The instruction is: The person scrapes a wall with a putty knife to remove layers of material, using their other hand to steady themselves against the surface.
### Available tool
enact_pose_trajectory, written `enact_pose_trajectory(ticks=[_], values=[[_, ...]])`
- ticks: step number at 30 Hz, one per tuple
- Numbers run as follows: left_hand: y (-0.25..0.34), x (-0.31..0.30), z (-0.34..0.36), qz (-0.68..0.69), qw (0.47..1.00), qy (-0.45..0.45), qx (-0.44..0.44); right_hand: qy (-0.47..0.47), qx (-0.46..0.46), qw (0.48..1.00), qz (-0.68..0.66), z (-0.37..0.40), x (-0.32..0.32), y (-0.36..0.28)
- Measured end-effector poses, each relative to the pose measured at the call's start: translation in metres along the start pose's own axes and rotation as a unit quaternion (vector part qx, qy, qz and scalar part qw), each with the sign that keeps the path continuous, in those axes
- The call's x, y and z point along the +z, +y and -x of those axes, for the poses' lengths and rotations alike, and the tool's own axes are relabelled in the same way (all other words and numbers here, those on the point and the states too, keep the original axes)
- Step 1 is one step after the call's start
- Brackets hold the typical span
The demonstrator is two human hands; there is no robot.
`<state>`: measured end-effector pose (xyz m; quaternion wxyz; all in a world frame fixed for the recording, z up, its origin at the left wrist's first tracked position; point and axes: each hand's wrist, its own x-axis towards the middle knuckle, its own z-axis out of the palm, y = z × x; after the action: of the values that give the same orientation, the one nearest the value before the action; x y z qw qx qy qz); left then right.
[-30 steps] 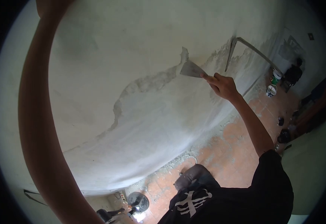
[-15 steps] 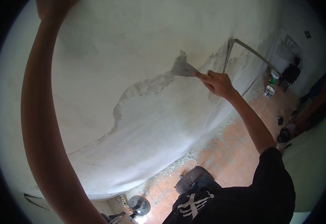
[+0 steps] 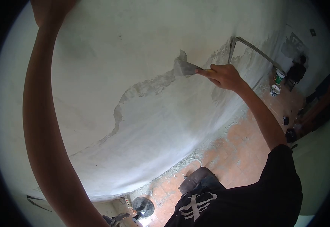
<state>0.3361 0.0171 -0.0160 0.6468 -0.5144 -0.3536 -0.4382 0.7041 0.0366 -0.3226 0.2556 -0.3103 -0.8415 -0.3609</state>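
Note:
My right hand is closed round the yellowish handle of a putty knife. Its wide metal blade lies against the wall, at the edge of a rough grey strip where the surface coat is gone. The strip runs down and to the left from the blade, narrowing to a crack. At the top left my left hand is raised by the wall; the frame's edge cuts off its fingers.
Debris lies along the wall's foot on the orange tiled floor. A bent strip juts from the wall on the right. Beyond it are buckets and a seated person. Below is a round dark container.
My right wrist and forearm have shifted slightly up and right, while the putty knife's blade stays at nearly the same spot. The view has shifted a little.

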Motion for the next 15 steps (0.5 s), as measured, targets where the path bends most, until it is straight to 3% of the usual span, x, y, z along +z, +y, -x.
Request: enact_pose_trajectory(ticks=[15], values=[[-0.001, 0.0, -0.003, -0.033, 0.999, -0.005, -0.006, -0.023, -0.012, 0.999, 0.03, 0.008, -0.004, 0.024]])
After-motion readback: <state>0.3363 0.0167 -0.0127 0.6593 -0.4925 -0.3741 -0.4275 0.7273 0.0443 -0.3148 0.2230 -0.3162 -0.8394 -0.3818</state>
